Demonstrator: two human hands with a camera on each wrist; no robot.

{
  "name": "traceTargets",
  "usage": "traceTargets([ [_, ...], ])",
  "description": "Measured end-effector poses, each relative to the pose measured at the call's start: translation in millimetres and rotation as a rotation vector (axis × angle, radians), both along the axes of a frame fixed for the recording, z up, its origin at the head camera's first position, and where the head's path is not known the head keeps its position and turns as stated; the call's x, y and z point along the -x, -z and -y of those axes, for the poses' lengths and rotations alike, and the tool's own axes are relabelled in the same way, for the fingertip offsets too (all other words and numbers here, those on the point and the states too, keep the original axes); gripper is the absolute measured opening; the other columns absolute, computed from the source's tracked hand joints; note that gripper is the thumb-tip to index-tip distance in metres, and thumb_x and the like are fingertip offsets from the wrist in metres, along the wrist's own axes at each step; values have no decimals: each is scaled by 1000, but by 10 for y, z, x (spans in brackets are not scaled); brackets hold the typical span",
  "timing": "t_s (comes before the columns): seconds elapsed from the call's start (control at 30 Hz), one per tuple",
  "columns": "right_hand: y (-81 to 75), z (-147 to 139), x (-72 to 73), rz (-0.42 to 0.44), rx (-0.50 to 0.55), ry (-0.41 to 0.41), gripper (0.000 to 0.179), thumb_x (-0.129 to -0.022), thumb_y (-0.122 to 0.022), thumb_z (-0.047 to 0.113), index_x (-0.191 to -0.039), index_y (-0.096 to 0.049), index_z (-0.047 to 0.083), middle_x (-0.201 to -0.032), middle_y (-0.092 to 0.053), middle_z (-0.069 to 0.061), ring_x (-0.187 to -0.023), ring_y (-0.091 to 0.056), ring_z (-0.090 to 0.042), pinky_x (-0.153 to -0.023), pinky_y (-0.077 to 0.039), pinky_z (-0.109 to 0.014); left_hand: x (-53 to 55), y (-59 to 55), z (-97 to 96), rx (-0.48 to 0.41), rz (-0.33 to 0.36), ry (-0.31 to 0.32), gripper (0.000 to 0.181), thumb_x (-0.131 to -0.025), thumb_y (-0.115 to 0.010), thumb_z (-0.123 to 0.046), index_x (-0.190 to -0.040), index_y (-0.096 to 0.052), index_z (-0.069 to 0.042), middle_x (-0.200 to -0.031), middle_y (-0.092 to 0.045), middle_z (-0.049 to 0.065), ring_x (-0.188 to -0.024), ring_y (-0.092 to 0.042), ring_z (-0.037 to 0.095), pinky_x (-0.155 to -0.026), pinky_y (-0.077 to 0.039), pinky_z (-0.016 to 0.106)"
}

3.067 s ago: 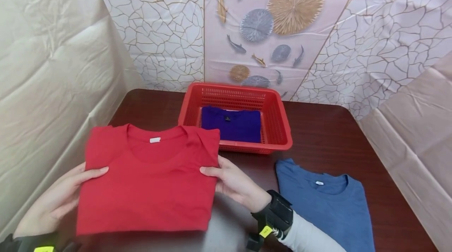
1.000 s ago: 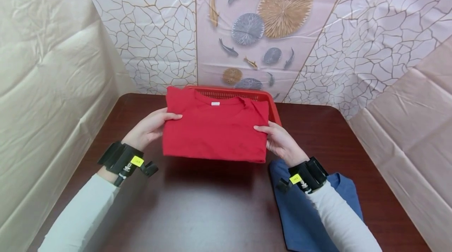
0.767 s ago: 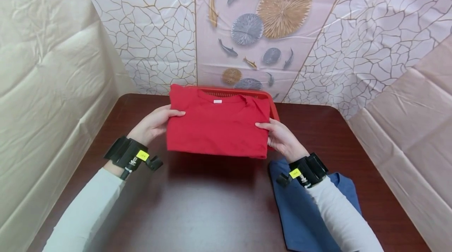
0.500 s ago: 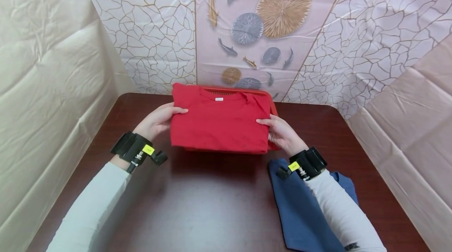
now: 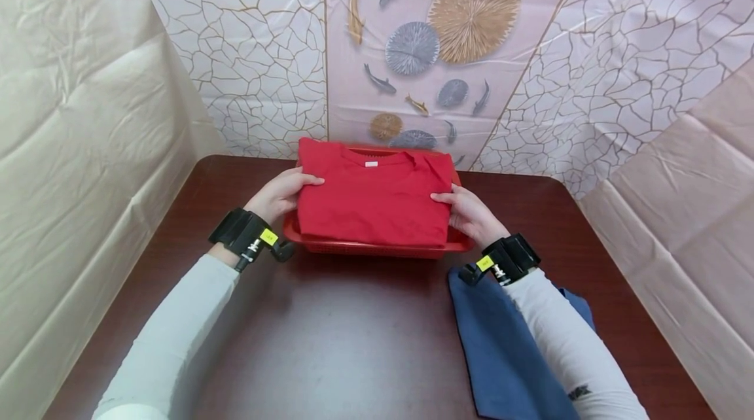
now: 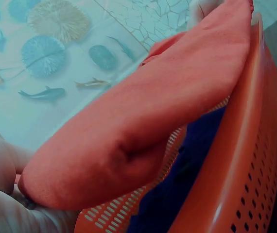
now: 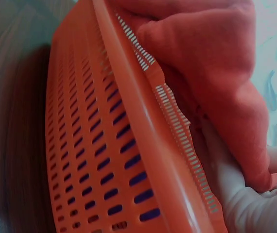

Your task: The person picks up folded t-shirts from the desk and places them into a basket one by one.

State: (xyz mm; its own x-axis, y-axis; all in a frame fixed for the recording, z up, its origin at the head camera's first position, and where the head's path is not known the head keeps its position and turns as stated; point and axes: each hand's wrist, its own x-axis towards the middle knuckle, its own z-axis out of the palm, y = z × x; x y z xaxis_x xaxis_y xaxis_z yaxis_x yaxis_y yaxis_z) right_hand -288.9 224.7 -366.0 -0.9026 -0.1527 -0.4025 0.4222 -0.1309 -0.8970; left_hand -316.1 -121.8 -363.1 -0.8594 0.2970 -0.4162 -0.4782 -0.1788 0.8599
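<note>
A folded red T-shirt with a white neck label spans the space between both hands, over the mouth of a red plastic basket. Its left side is pinched by my left hand, thumb on top and fingers underneath. On the opposite side my right hand grips the shirt the same way. In the left wrist view, the shirt sags above a dark blue garment lying inside the basket. The right wrist view shows the right fingers under the cloth, just inside the basket rim.
On the dark brown table, a folded blue T-shirt lies at the right, partly under the right forearm. Patterned sheeting hangs behind the table, and plain cloth stands along the left side.
Both hands have carried the red shirt forward from the near left to over the basket, lowering it lately. The basket's front rim, covered a second ago, shows again below the shirt.
</note>
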Motion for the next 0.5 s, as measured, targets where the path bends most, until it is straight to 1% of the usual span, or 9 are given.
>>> traceTargets([
  [0.1, -1, 10, 32, -5, -30, -7, 62, -92, -53, 13, -146, -21, 15, -129, -40, -6, -112, -48, -23, -72, -56, -29, 64, 19, -32, 19, -5, 7, 58, -89, -55, -11, -141, -30, -16, -130, -45, 8, -112, -51, 23, -78, -54, 32],
  [0.2, 10, 12, 64, -14, -65, -26, 62, -93, -50, 12, -147, -19, 14, -133, -38, -8, -114, -46, -23, -72, -55, -27, 110, 47, -74, 55, -23, 11, 56, -90, -52, -9, -142, -31, -14, -129, -46, 8, -111, -51, 22, -89, -48, 34],
  [0.3, 13, 19, 103, -20, -102, -34, 62, -95, -47, 11, -148, -16, 14, -137, -34, -9, -116, -43, -24, -78, -52, -28, 140, 64, -116, 102, -35, 11, 55, -90, -52, -9, -141, -32, -13, -128, -47, 8, -109, -51, 22, -97, -44, 37],
  [0.4, 12, 34, 149, -8, -138, -21, 62, -95, -45, 11, -149, -14, 15, -141, -31, -10, -118, -41, -25, -91, -47, -35, 164, 74, -155, 150, -56, 12, 55, -90, -52, -9, -141, -32, -12, -126, -47, 9, -107, -52, 22, -96, -43, 37],
  [0.5, 15, 51, 194, 17, -149, -15, 63, -95, -43, 9, -150, -12, 17, -145, -28, -12, -120, -38, -27, -103, -38, -43, 189, 86, -184, 195, -77, 17, 53, -90, -51, -9, -140, -32, -9, -124, -47, 9, -105, -52, 22, -90, -45, 35],
])
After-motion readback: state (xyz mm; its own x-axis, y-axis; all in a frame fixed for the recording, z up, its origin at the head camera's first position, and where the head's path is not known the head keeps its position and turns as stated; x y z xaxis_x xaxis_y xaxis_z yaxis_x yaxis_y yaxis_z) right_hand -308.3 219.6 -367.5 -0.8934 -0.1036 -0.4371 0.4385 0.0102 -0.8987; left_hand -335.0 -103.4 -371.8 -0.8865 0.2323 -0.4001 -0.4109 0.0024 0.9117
